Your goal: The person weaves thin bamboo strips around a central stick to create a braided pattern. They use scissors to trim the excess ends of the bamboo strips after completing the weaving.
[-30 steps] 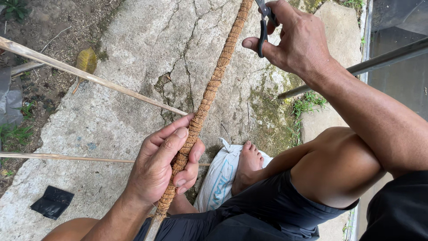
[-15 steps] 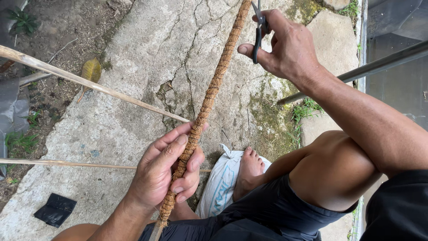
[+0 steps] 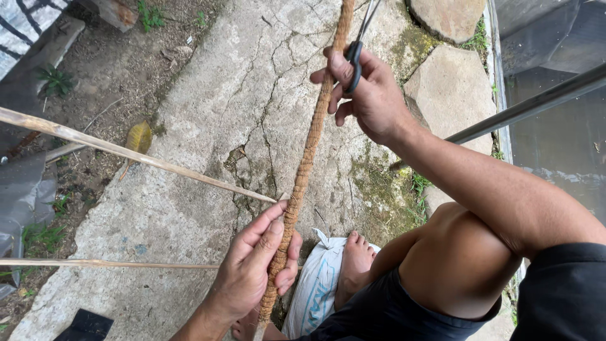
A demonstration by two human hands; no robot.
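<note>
Cracked concrete slab (image 3: 208, 158), dirt strip beside it. Coir-wrapped pole (image 3: 307, 158) runs lengthwise over the slab. Versus 0.5 s ago: right hand (image 3: 372, 95), fingers closed through black scissors (image 3: 355, 53), has dropped lower and now touches the pole. Left hand (image 3: 255, 268) stays clamped around the pole's near end. Two thin bamboo sticks (image 3: 132, 153) lie left of the pole; white woven sack (image 3: 315, 287) underfoot, right of the pole.

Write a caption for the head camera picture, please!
Left hand grips a brown fibre-wrapped pole; right hand holds black-handled scissors.
</note>
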